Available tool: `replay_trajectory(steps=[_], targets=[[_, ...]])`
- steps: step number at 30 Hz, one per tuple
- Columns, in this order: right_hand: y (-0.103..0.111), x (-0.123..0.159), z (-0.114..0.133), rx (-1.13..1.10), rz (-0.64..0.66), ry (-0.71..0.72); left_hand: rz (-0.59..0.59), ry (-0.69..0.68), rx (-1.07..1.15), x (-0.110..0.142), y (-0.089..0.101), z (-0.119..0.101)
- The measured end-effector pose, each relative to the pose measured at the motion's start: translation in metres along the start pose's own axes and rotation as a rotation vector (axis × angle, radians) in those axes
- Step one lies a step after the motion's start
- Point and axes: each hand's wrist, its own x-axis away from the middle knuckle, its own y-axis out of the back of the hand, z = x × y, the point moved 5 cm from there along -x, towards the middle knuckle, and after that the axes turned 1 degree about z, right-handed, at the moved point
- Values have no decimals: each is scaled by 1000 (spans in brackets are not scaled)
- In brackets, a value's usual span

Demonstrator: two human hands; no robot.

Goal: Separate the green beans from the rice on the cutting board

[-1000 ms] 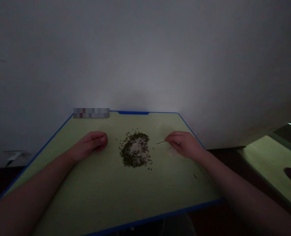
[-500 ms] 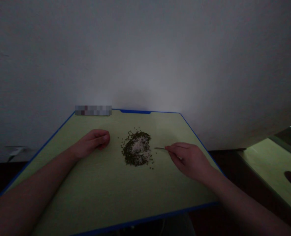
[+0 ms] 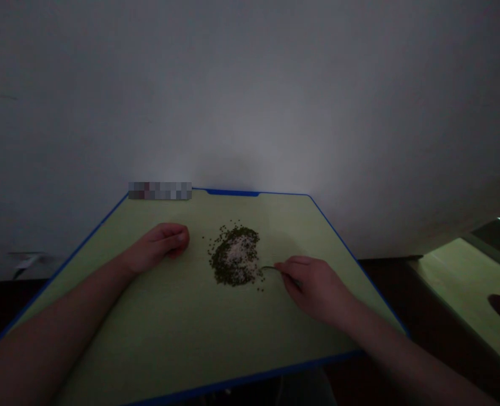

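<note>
A small heap of dark green beans mixed with white grains lies in the middle of a light green desk with a blue rim. My right hand is pinched on a thin metal tool, likely tweezers, whose tip touches the heap's right lower edge. My left hand rests on the desk to the left of the heap, fingers curled in a loose fist with nothing seen in it.
A plain white wall stands right behind the desk. A second light green desk sits to the right across a dark gap. A few loose beans lie scattered around the heap. The room is dim.
My right hand has moved nearer and leftward with the thin tool, bringing its tip from well right of the heap to the heap's edge. My left hand has stayed put.
</note>
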Motion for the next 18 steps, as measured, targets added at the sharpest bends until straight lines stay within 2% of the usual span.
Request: replay_trajectory(steps=[4,9,18], targets=[[0,-1,-1,54,-26,23,-10,-6,-5,0,0,-1],[-4,4,0,48,0,49,-14,-5,-24,0,0,-3],[-2,6,-1,29,-21,31,3,-14,14,0,1,1]])
